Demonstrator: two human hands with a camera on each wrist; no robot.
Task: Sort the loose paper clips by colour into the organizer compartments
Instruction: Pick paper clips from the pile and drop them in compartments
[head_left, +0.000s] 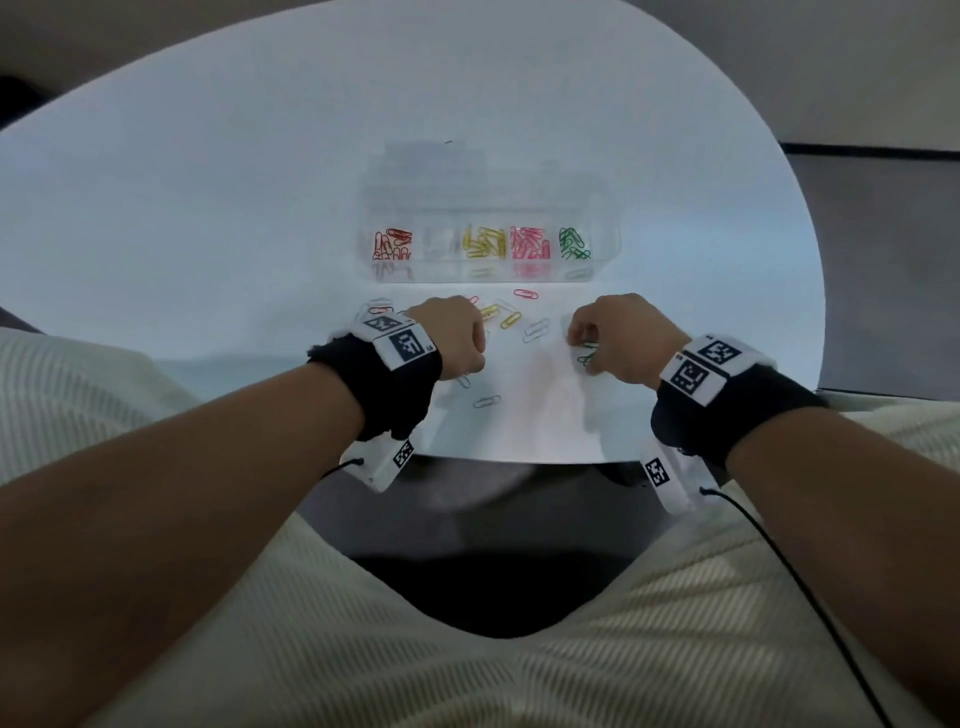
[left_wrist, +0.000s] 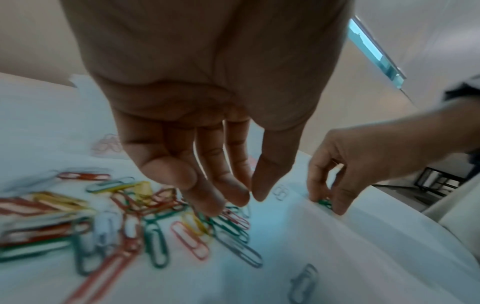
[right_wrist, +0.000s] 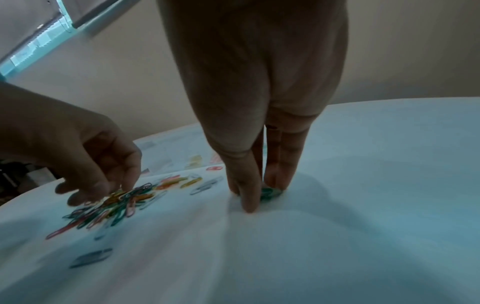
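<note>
A clear organizer (head_left: 605, 260) stands mid-table; its front compartments hold red, white, yellow, pink and green paper clips. Loose mixed-colour clips (head_left: 511, 319) lie in front of it, seen as a dense pile (left_wrist: 130, 216) in the left wrist view. My left hand (left_wrist: 249, 198) hovers over that pile with relaxed, nearly straight fingers that hold nothing. To the right of the pile, my right hand (right_wrist: 265, 193) pinches green clips (right_wrist: 270, 193) between thumb and fingers, down on the table surface. In the head view both hands, left (head_left: 457, 338) and right (head_left: 584, 348), sit just in front of the organizer.
The round white table (head_left: 208, 208) ends at a near edge (head_left: 519, 460) just behind my wrists. A few grey clips (head_left: 487, 401) lie apart, closer to me. Cables hang from both wristbands over my lap.
</note>
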